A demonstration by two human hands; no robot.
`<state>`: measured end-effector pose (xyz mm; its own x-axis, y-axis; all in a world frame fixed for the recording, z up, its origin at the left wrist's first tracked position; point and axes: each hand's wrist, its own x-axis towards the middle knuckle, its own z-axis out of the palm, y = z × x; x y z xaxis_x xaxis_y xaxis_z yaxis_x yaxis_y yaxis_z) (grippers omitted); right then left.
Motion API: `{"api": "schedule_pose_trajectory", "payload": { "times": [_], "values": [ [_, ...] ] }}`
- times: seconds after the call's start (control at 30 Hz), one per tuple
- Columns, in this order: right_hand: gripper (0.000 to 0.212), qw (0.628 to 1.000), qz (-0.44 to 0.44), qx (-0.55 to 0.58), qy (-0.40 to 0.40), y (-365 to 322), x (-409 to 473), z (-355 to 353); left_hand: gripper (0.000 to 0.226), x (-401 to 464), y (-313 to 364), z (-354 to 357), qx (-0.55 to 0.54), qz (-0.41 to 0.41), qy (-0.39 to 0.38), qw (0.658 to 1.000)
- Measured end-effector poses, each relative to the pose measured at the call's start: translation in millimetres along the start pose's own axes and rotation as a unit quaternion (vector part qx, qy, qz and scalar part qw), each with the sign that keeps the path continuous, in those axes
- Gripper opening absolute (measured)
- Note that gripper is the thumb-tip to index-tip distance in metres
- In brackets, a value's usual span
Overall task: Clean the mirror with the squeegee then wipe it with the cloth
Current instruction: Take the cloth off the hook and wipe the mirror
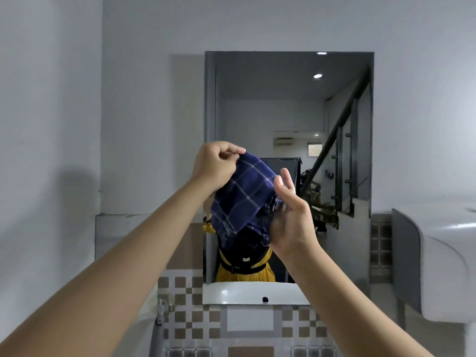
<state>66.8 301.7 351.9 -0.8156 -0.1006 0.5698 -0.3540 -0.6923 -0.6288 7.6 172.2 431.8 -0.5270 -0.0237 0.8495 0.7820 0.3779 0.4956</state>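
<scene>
A dark blue checked cloth point(243, 199) hangs in front of the lower middle of the wall mirror point(288, 112). My left hand point(215, 164) pinches the cloth's top edge between thumb and fingers. My right hand point(291, 215) holds the cloth's right side, palm against it, fingers partly spread. The mirror is rectangular and reflects a ceiling light, a stair rail and a person in yellow. No squeegee is in view.
A white sink point(255, 292) sits right below the mirror, with a tap point(162, 309) to its left. Brown and white checked tiles point(185, 318) cover the wall below. A white hand dryer point(443, 258) sticks out from the wall at the right.
</scene>
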Motion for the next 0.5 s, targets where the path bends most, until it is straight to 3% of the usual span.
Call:
{"api": "schedule_pose_trajectory", "payload": {
  "times": [0.1, 0.27, 0.5],
  "values": [
    [0.047, 0.999, -0.029, -0.028, -0.004, 5, -5, -9, 0.021, 5, -11, -2, 0.028, -0.013, 0.001, 1.0],
    [0.035, 0.994, 0.006, -0.103, 0.031, 16, -10, -17, 0.019, -1, -19, 1, 0.052, -0.013, -0.009, 0.999],
    [0.041, 0.983, -0.064, -0.146, 0.091, -1, 9, -7, 0.023, -7, -16, -5, -0.072, -0.035, -0.018, 0.997]
  ]
}}
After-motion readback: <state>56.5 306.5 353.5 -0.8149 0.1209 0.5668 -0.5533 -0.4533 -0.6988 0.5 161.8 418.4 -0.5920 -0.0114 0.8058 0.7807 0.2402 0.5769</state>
